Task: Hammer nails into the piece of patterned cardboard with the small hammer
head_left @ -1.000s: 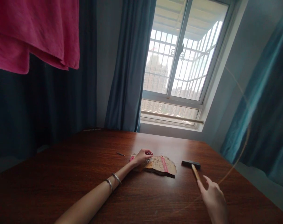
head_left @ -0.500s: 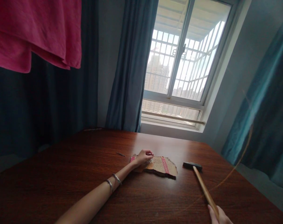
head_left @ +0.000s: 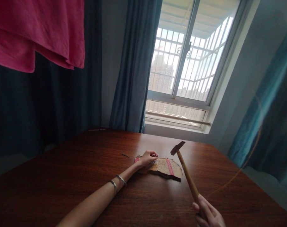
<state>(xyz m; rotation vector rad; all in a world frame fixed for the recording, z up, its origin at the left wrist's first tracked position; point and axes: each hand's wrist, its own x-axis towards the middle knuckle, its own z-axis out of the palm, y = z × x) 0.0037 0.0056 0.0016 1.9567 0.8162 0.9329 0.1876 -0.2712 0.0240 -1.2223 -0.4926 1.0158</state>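
My left hand (head_left: 146, 157) rests on a torn piece of brown cardboard (head_left: 165, 166) with pink stripes and many small holes. Its fingers are pinched together over the board, on something too small to make out. My right hand (head_left: 208, 215) is closed round the lower end of a wooden-handled hammer (head_left: 184, 168). The hammer is raised off the table, its dark head (head_left: 177, 148) up above the cardboard's right part. Two bangles sit on my left wrist (head_left: 118, 183).
A dark wooden table (head_left: 62, 183) carries everything. A thin nail-like piece (head_left: 124, 154) lies left of the cardboard. Beyond are blue curtains (head_left: 134, 63), a barred window (head_left: 186, 63), and pink cloth (head_left: 36, 31) hanging at upper left.
My right hand reached the hammer lying on the table, slid down its handle, gripped it and lifted it, swinging the head up and left over the cardboard. The left hand stayed put.
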